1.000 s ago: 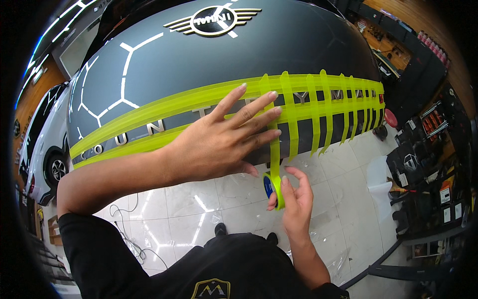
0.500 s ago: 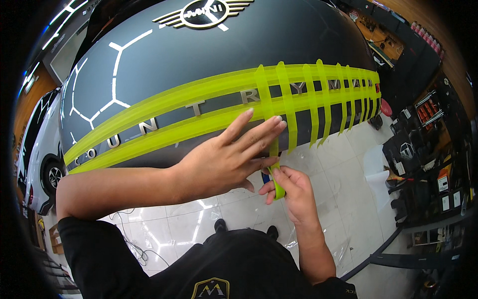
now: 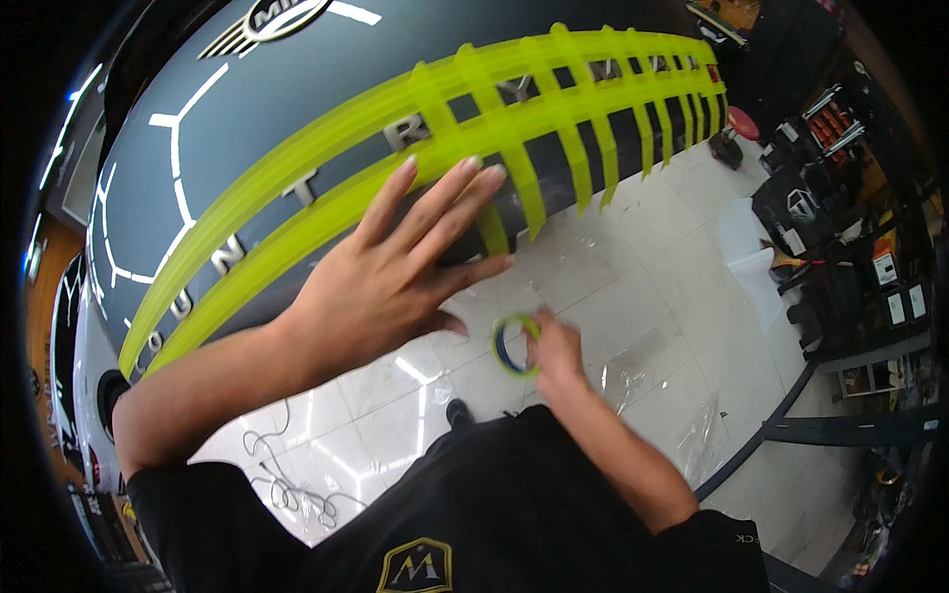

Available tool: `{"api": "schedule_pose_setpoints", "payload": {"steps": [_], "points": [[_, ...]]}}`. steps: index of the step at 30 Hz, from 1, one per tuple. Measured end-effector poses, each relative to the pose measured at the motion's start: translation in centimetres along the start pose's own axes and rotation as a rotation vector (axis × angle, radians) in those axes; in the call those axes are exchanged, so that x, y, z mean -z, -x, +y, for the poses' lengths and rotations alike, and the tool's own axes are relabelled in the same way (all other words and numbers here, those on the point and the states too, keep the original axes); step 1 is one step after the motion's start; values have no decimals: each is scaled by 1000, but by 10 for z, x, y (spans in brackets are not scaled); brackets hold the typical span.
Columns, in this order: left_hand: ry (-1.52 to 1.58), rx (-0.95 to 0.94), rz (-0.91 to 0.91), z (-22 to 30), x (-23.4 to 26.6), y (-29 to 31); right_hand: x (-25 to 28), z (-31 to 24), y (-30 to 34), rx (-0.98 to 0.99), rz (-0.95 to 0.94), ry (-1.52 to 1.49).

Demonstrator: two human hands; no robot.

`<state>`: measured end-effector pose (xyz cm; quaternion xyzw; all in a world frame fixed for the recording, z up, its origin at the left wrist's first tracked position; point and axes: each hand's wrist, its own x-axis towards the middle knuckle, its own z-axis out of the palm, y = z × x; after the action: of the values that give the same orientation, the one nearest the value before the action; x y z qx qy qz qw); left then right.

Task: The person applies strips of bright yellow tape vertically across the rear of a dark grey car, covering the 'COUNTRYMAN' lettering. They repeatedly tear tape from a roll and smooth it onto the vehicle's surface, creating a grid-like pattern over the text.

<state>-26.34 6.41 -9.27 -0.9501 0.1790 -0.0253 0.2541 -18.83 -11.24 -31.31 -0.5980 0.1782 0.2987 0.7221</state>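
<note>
My left hand (image 3: 381, 252) lies with its fingers spread over the lower edge of a dark grey car panel (image 3: 326, 74). Its fingertips touch the lower band of yellow-green masking tape (image 3: 287, 224) and a short vertical tape strip (image 3: 491, 229). Lower down, over the floor, my right hand (image 3: 556, 354) grips a roll of masking tape (image 3: 497, 348), yellow-green outside with a blue inner ring. No tape is seen stretching between roll and panel. Raised metal letters (image 3: 405, 131) sit between two long tape bands, with several vertical strips crossing them on the right.
A winged badge (image 3: 282, 18) is on the panel above. Cable (image 3: 292, 489) coils on the tiled floor (image 3: 633, 296), with clear plastic film (image 3: 692, 435) further right. A red-topped stool (image 3: 741, 124) and tools (image 3: 835, 128) stand at the right. A white car (image 3: 94, 395) is at far left.
My right hand has drawn the tape roll down and away from the panel; the tape between them is gone. My left hand stays spread on the panel's lower edge. The view has shifted.
</note>
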Motion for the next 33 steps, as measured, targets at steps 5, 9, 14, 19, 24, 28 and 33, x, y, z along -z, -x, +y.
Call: {"api": "schedule_pose_setpoints", "payload": {"steps": [5,9,14,19,24,28,33], "points": [[182,7,83,-1,-5,9,59,64,-2,-96,-216,55],[131,111,49,8,-5,8,69,43,-2,-75,-207,13],[300,11,-23,43,-2,18,83,17,1,53,-276,66],[70,401,171,-2,32,-13,100,4,-7,100,-310,135],[-143,423,173,-4,20,-20,111,-3,-14,126,-429,143],[-57,321,-16,68,12,-8,117,-6,-17,134,-482,149],[543,366,27,171,-21,-13,134,-1,-32,138,-642,163]]}}
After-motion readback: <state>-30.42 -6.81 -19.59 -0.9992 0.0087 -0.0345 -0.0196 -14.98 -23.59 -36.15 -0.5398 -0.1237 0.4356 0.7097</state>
